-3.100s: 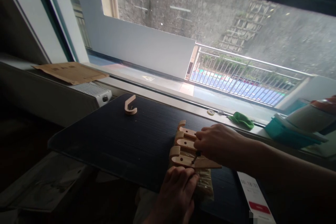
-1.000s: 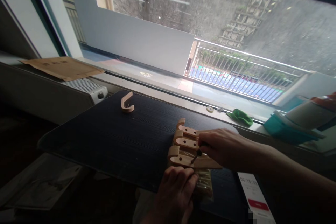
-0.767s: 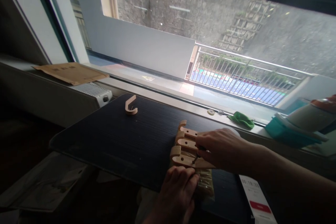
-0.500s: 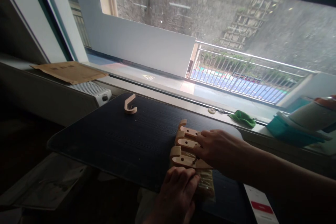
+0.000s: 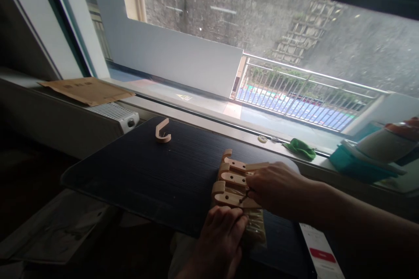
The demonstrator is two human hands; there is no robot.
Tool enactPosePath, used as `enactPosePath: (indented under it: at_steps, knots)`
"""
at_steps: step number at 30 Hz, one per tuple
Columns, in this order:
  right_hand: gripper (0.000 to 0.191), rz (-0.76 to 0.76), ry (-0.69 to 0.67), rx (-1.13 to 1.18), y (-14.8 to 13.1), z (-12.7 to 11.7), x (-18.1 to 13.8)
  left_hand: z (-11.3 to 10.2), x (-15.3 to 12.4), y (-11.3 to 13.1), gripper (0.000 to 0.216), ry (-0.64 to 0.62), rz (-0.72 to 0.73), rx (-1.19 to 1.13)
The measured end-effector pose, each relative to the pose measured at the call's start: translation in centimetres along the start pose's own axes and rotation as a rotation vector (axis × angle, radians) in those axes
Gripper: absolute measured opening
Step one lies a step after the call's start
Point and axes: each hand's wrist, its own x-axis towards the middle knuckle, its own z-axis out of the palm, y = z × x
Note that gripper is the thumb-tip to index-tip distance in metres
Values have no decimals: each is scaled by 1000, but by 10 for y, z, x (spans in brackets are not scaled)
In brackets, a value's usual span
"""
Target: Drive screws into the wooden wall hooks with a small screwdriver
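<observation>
Head view: the work is set on a dark table [image 5: 131,174]; clock positions are read from the near hook [image 5: 218,188], which is laid on its side over a plastic-wrapped pack [image 5: 257,226] seen towards 4 o'clock. The middle hook [image 5: 234,178] and the far hook [image 5: 236,164] are lined up beside it towards 12 to 1 o'clock; in each of these, two holes are shown.

By the right hand [image 5: 266,183], at 2 to 3 o'clock, a thin dark driver [image 5: 244,197] is clasped in closed fingers (its handle is mostly hidden); its tip is brought to the near hook where the second hole would be expected. The left hand [image 5: 225,222], at 6 o'clock, is curled against the near edge; whether anything is pinched by it cannot be told.

The step in hand is judged to be the turning of a screw; by the next move, a shaft held in line with the hole and a firm brace from the left hand would be called for.

A loose hook [image 5: 163,139] is left at 10 o'clock; a phone [image 5: 321,248] is seen at 4 o'clock.
</observation>
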Motion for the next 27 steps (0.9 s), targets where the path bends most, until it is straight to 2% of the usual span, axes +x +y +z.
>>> enactPosePath:
  at_steps: [6, 9, 13, 18, 20, 24, 27]
  knots:
    - [18, -292, 138, -304, -6, 14, 1, -2, 0, 2, 60, -2, -14, -27]
    - [18, -273, 87, -236, -2, 12, 4, -2, 0, 4, 60, 10, -32, -29]
    - [14, -154, -29, -47, 8, 6, 5, -3, 1, 5, 60, 9, -37, -33]
    - [27, 1, 69, 78, 8, 0, 3, -3, 0, 5, 59, 26, -24, -29]
    - [25, 31, 47, 63, 5, -3, 5, -3, -1, 5, 60, 15, -26, -28]
    - [10, -79, -56, -140, 0, -1, 9, -1, -4, 4, 61, -11, -39, -38]
    - [16, -236, 26, -334, -3, 6, 9, 1, -4, 2, 61, -14, -42, -48]
